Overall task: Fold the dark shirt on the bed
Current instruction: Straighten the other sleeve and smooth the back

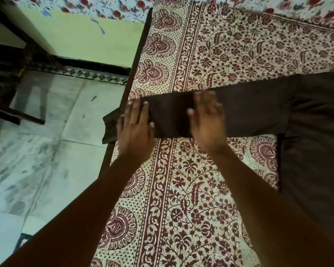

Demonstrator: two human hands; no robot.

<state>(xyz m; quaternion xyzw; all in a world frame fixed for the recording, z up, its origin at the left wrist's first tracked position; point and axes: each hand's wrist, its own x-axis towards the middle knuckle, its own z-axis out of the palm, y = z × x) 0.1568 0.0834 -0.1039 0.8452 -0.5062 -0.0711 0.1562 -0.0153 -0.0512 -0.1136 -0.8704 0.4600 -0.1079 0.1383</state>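
Note:
A dark brown shirt (307,120) lies spread on the bed, its body at the right. One long sleeve (255,108) stretches left across the bedspread, and its cuff hangs over the bed's left edge. My left hand (135,128) rests flat on the sleeve near the cuff, fingers spread. My right hand (208,120) lies flat on the sleeve a little further right, palm down, fingers apart. Neither hand grips the cloth.
The bed carries a cream bedspread (191,189) with a maroon floral print. Its dark wooden edge (135,62) runs along the left. Beyond it is pale tiled floor (46,160), a dark wooden chair (12,78) at far left and a green wall (85,37).

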